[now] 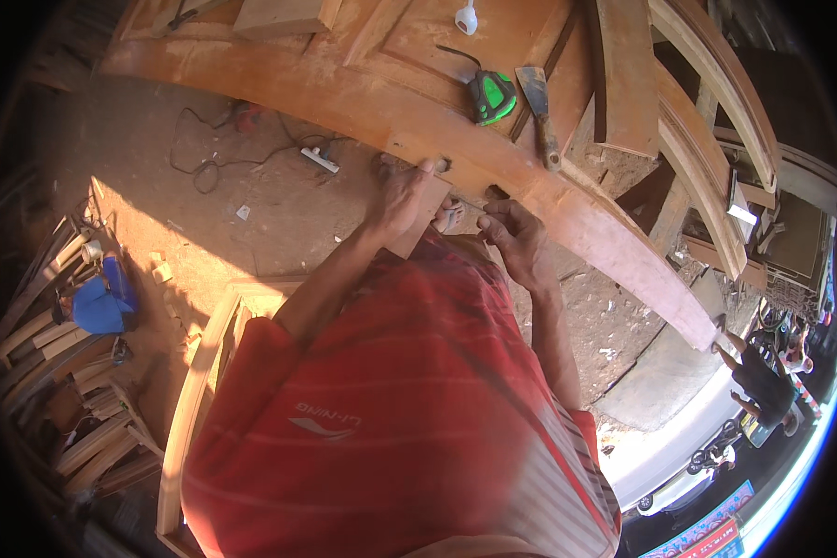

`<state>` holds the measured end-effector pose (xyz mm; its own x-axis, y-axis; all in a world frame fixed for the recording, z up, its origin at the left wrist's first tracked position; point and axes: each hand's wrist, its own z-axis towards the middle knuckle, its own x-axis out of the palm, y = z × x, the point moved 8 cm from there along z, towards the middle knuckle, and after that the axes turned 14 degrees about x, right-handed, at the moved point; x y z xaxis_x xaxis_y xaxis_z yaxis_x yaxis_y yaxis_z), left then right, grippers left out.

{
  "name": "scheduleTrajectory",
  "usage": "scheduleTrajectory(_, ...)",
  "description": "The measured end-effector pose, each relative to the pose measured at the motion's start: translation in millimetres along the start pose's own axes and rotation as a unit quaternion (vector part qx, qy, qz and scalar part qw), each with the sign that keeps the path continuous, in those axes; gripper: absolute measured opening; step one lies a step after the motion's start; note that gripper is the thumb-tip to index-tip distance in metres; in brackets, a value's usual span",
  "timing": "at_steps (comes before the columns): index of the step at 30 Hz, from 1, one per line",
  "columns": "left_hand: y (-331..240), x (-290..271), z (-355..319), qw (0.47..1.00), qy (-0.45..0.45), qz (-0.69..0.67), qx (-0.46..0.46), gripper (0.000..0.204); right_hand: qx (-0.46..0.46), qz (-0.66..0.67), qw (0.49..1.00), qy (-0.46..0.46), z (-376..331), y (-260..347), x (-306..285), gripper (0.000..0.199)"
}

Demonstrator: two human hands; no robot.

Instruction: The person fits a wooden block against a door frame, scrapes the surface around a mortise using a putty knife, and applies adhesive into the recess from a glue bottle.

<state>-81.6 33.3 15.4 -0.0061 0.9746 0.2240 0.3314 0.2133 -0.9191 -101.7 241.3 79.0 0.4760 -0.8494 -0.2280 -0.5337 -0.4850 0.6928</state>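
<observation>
A brown wooden panel door [344, 98] lies in front of me, its long edge running from upper left to lower right. Two dark cut-outs show near that edge. My left hand [402, 200] grips a small flat piece of wood [422, 219], thumb on top, close against the edge by the left cut-out [444, 166]. Beside the other cut-out [498, 192] is my right hand [519, 240], its thumb and fingers pinched together at the edge. Whatever lies between those fingers is too small to tell.
On the door lie a green and black tape measure [495, 97], a scraper [539, 116] and a white object [467, 19]. Curved wooden pieces [707, 177] stand at right. A cord [205, 167] crosses the floor. Left are scrap wood [88, 400] and a blue item [102, 302]. Another person [763, 381] is far right.
</observation>
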Motion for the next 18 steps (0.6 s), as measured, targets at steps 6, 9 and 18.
scheduleTrajectory(6, 9, -1, 2, 0.995, -0.024, -0.092, -0.020, 0.060, -0.005, 0.020, 1.000, 0.002, -3, 14, -7, 0.037)
scheduleTrajectory(9, 6, 1, 0, 0.996, 0.000, -0.088, 0.005, 0.058, 0.014, 0.011, 1.000, -0.001, 2, 2, -5, 0.038)
scheduleTrajectory(18, 3, -2, 5, 0.999, -0.049, -0.012, -0.006, 0.056, 0.006, 0.026, 1.000, -0.001, -3, 11, -4, 0.037)
